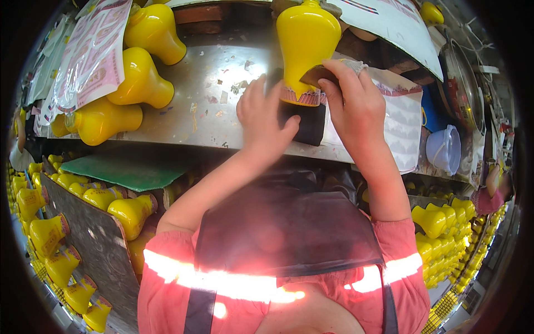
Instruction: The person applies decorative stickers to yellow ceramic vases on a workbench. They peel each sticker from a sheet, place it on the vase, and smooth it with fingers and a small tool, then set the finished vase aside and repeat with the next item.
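A glossy yellow vase (307, 42) stands in front of me at the worktable's middle, with its narrow end toward me. A patterned decal band (300, 97) circles that end. My right hand (356, 100) pinches a thin dark-brown scraper (321, 75) and holds it against the vase just above the band. My left hand (264, 114) is just left of the band, slightly blurred, its fingers apart with nothing seen in them. Whether its fingertips touch the vase I cannot tell. Below the band lies a black pad (310, 127). A white sheet of decals (384, 119) lies beside my right wrist.
Several yellow vases (142, 78) lie on the metal table (206, 111) at left, beside printed decal sheets (92, 55). At the right edge hangs a pale-blue bucket (443, 149). A green board (128, 170) and racks of vases (445, 222) flank me. Another person (492, 195) is far right.
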Action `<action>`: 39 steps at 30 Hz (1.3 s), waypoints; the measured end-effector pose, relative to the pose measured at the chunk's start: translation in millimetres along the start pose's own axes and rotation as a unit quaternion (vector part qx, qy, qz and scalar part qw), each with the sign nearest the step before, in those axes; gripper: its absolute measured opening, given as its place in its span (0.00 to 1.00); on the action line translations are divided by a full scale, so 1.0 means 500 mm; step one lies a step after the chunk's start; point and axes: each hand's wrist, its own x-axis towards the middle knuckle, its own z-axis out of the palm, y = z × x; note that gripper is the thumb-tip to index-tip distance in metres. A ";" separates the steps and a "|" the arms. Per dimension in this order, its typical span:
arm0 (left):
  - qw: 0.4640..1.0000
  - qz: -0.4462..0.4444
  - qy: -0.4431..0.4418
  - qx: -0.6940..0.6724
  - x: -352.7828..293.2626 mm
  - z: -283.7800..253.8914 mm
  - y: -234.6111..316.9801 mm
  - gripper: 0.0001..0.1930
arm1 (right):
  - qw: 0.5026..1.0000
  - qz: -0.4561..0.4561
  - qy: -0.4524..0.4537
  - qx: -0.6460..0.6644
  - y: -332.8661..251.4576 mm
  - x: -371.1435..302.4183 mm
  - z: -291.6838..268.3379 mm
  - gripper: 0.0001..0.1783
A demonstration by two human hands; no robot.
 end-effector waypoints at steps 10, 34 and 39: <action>0.998 -0.019 -0.052 -0.034 0.023 -0.023 -0.020 0.43 | 0.985 0.084 0.104 0.111 0.031 0.019 -0.011 0.12; 0.991 0.127 -0.017 -0.036 0.114 -0.047 0.026 0.47 | 0.918 0.286 -0.211 0.175 -0.039 -0.116 0.027 0.40; 0.994 0.091 0.044 -0.034 0.094 -0.032 0.039 0.44 | 0.911 0.302 -0.141 0.245 -0.007 -0.100 0.009 0.40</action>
